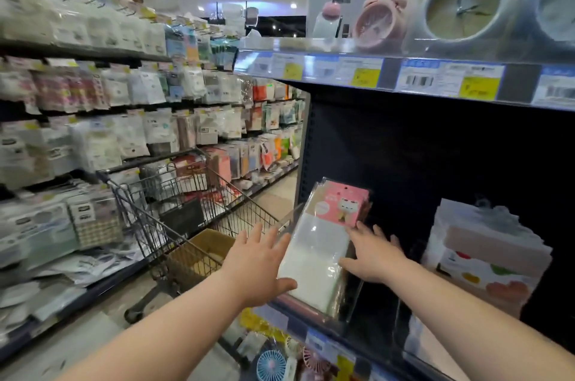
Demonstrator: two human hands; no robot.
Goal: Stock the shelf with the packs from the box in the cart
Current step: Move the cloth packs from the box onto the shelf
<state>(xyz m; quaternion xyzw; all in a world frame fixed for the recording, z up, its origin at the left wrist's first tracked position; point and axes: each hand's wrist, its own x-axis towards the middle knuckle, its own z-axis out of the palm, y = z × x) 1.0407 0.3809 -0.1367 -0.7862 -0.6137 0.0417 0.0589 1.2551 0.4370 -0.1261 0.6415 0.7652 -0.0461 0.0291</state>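
Observation:
A clear plastic pack [317, 253] with white contents and a pink header card stands leaning on the dark shelf [314, 313], behind a clear front lip. My left hand [259, 265] lies flat against the pack's left side, fingers spread. My right hand [371, 256] presses its right edge, fingers apart. Neither hand is wrapped around it. The wire cart [174, 209] stands in the aisle to the left, with the open cardboard box [199, 253] inside it. What the box holds is hidden.
A white and pink boxed product [485, 256] sits on the same shelf to the right. Alarm clocks [463, 4] stand on the shelf above, over price labels [364, 72]. Hanging packets [124, 119] fill the racks across the aisle. Small fans [273, 365] lie on the shelf below.

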